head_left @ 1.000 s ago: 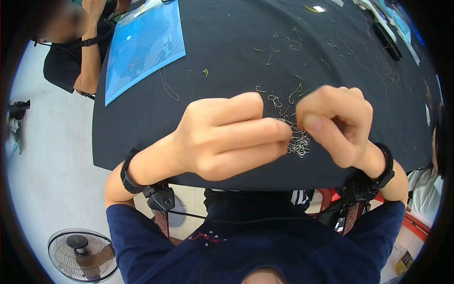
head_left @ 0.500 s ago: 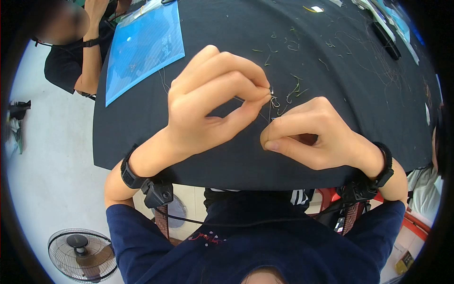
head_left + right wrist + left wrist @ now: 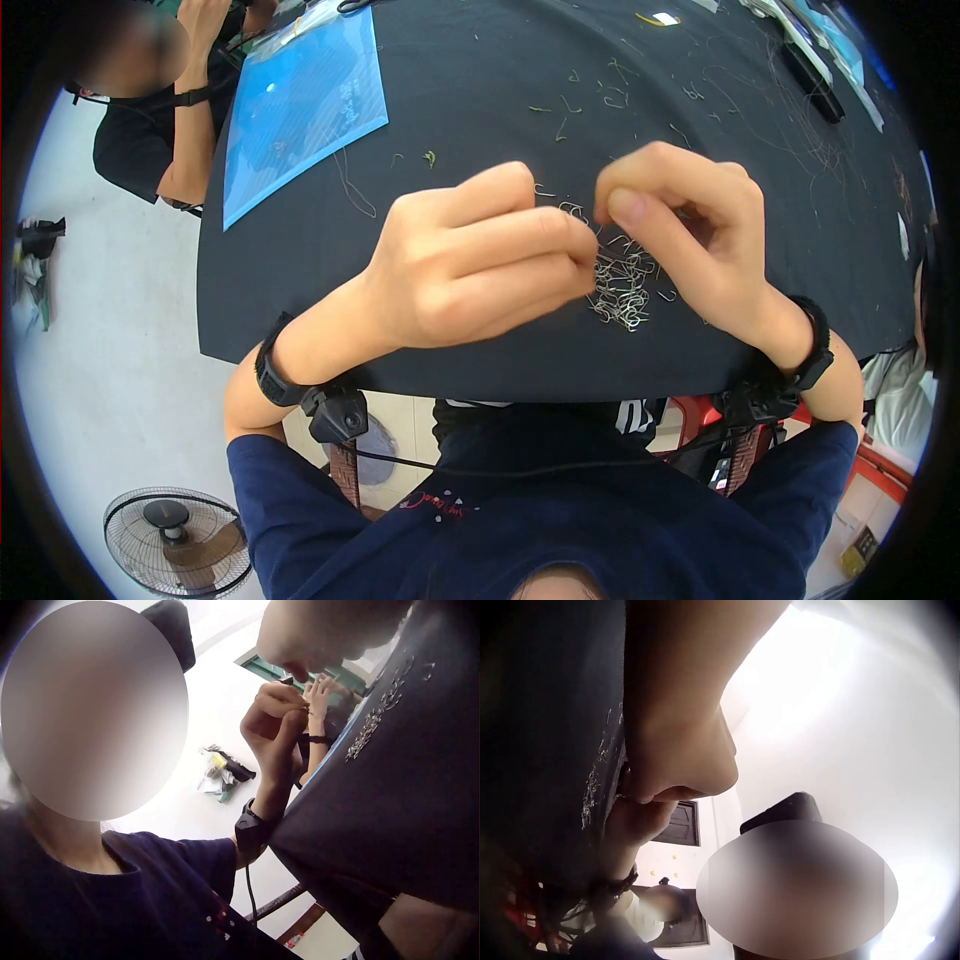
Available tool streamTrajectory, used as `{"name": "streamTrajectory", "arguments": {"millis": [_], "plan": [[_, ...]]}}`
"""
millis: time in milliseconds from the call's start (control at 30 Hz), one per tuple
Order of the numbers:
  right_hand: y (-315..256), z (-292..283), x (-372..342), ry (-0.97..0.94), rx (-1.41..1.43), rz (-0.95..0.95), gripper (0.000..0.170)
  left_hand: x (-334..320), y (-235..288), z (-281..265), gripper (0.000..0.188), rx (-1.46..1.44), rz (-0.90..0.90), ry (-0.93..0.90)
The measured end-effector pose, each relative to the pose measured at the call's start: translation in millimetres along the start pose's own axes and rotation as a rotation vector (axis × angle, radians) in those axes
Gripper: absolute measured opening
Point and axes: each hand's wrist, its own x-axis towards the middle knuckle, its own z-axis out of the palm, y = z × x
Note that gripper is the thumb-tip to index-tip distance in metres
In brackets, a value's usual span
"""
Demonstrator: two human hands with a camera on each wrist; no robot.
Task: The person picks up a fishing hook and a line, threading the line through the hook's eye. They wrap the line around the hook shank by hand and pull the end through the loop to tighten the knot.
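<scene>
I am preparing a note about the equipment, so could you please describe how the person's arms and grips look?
The left grip and right grip wear no gloves. Navy sleeves end around the elbows. Each wrist has a black strap and a small black camera; a black cable runs from the left one.

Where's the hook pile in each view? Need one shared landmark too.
Head: right of centre, the hook pile lies just right of the left hand.
Left wrist: left side, around mid-height, as small bright bits.
Right wrist: upper right, a slanting strip.
Shared landmark: the dark tablecloth under the pile, visible in all three.
</scene>
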Motion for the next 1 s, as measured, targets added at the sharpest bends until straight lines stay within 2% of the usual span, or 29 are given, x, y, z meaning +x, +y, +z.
{"name": "streamTrajectory", "arguments": {"millis": [200, 300, 400, 467, 567, 767, 867, 1000], "plan": [[-1.4, 4.9, -0.2, -0.067, -0.015, 0.153, 0.008, 4.1, 6.8, -6.8, 0.022, -0.204, -0.030, 0.031], [-1.5, 5.7, 0.5, -0.169, -0.021, 0.138, 0.004, 7.0, 3.2, -15.0, 0.019, -0.354, -0.088, 0.028], [-4.1, 5.7, 0.9, -0.275, 0.028, 0.141, 0.004, 5.8, 0.6, -13.8, 0.018, -0.351, -0.240, 0.105], [-8.2, 6.0, -1.1, -0.347, 0.089, 0.165, 0.004, 4.7, -1.4, -12.6, 0.017, -0.321, -0.271, 0.117], [-7.1, 7.8, -1.3, -0.377, 0.089, 0.076, 0.003, 1.7, -1.0, -9.7, 0.017, -0.238, -0.359, 0.155], [-6.6, 7.1, -2.6, -0.394, 0.118, 0.042, 0.002, -1.7, -6.6, -8.4, 0.018, -0.090, -0.273, 0.112], [-6.9, 6.2, -2.4, -0.406, 0.131, 0.038, 0.003, -0.3, -9.8, -10.2, 0.020, -0.010, -0.175, 0.098], [-8.7, 3.9, -2.4, -0.424, 0.140, 0.046, 0.005, -0.6, -8.7, -9.8, 0.023, 0.047, -0.159, 0.107]]}}
